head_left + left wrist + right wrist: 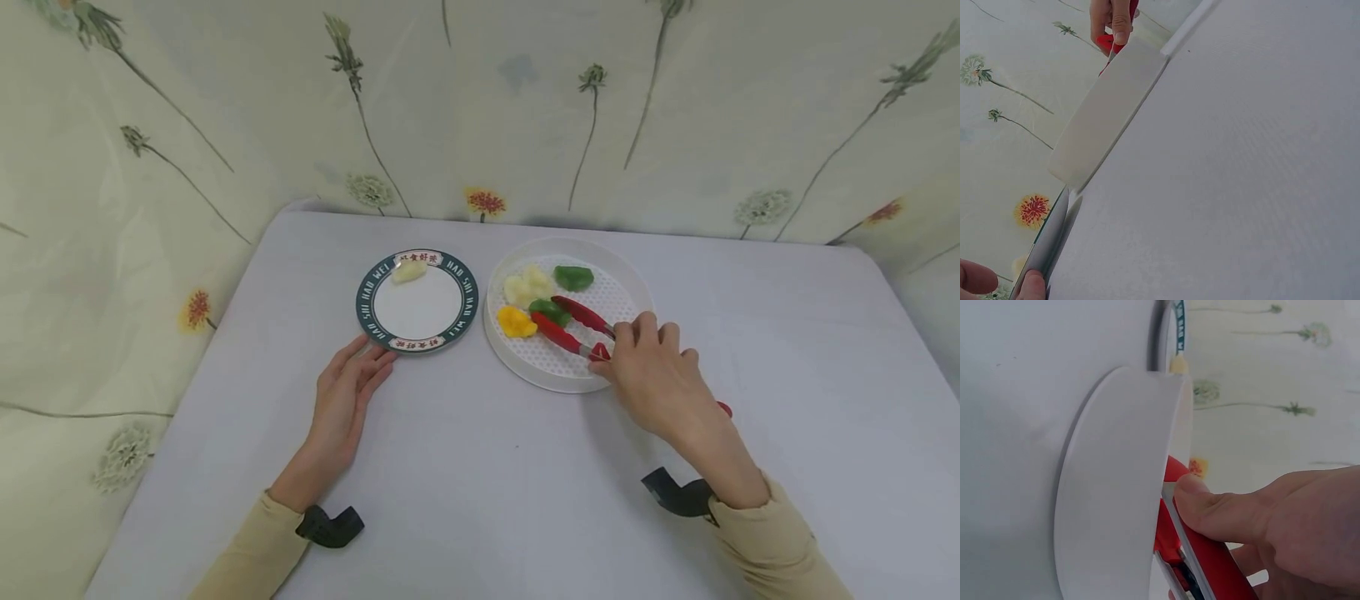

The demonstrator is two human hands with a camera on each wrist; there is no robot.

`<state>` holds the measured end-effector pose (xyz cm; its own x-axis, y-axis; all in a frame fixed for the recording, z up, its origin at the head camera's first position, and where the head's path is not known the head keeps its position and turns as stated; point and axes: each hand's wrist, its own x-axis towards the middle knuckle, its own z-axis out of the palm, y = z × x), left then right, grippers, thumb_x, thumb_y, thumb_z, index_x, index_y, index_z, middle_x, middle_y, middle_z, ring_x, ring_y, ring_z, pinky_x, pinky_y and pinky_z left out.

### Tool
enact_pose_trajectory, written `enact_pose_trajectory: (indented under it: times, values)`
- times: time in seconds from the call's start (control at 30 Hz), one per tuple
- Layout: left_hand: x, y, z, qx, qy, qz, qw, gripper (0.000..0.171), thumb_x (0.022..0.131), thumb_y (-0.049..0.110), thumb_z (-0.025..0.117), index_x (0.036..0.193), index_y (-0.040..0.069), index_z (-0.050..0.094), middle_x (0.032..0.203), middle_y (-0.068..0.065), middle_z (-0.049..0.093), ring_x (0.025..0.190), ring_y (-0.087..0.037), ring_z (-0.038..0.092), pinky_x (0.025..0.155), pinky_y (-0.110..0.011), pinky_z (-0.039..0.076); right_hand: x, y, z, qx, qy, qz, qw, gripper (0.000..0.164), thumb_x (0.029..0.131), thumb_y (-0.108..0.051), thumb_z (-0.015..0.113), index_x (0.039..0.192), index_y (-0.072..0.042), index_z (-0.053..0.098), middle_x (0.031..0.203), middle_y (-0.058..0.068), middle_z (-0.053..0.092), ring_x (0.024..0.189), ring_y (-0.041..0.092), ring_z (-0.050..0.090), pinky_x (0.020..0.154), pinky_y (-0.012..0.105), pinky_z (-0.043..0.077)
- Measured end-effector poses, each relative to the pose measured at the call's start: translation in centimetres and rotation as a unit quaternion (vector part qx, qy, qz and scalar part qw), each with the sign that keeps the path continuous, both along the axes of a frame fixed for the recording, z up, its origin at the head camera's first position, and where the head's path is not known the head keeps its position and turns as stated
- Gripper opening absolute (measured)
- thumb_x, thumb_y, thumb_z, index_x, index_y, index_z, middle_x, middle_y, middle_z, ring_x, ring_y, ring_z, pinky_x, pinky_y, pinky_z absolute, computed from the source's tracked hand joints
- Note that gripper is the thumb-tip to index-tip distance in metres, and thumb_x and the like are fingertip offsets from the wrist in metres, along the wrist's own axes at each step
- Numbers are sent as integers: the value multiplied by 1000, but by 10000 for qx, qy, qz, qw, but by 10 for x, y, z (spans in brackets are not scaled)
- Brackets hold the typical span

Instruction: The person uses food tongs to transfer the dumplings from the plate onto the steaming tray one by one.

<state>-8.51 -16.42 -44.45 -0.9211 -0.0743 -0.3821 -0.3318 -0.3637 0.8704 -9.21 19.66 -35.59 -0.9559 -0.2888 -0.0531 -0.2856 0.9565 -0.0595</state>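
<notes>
My right hand (656,375) holds a pair of red tongs (557,335) over a round white tray (540,379). Around a green piece (550,312), which looks like bell pepper, lie the red tips of the tongs; I cannot tell whether they squeeze it. Beside it in the tray lie a yellow piece (517,322), pale lumps (527,286) and another green piece (573,277). At the front-left rim of a green-bordered plate (418,312), my left hand (345,396) holds the edge between thumb (1032,286) and fingers. A pale piece (408,271) sits at the plate's back edge.
The plate stands close to the tray's left side on a white-covered table (480,500). Behind the table hangs a flower-printed cloth (480,108). Each wrist carries a black camera mount (330,527).
</notes>
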Motion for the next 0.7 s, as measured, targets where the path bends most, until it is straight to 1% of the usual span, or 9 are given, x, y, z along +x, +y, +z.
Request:
enact_pose_trajectory:
  times: [0.13,0.23,0.37,0.47,0.6,0.7]
  values:
    - [0,0,0,37,-27,29,10000,55,106,12,41,159,13,26,158,-11,42,139,-18,54,111,-21,51,-2,1,7,33,-23,-59,10000,59,94,-31,70,126,15,50,108,28,46,90,42,40,51,37,39]
    - [-1,0,-1,28,-21,37,10000,55,106,12,41,159,15,26,158,-10,43,139,-17,54,110,-20,51,-3,1,11,-4,32,-28,10000,58,95,-31,69,125,15,50,107,28,47,89,42,40,51,37,39]
    - [-1,0,-2,-2,20,23,10000,54,106,13,41,159,16,27,158,-10,43,138,-16,55,109,-19,51,-3,1,14,-62,146,51,9999,55,95,-31,68,121,15,52,106,29,47,86,42,40,49,35,36]
    - [-1,-1,-2,0,16,46,10000,54,106,14,42,158,16,28,157,-9,44,138,-16,55,109,-19,52,-3,1,14,-121,225,79,9996,56,95,-31,69,122,15,52,108,30,48,88,43,41,49,36,36]
    - [-1,-1,-2,10,5,61,10000,55,106,13,42,158,16,27,157,-10,43,138,-16,55,109,-19,52,-4,-2,14,-222,251,48,9994,61,94,-31,70,128,16,51,116,33,48,96,48,43,53,43,43]
    - [0,0,-2,12,-11,42,10000,54,106,13,41,158,15,27,158,-10,43,139,-17,54,110,-20,51,-5,-6,15,-363,244,-15,9990,65,94,-32,70,133,16,49,120,35,47,102,49,42,59,49,47]
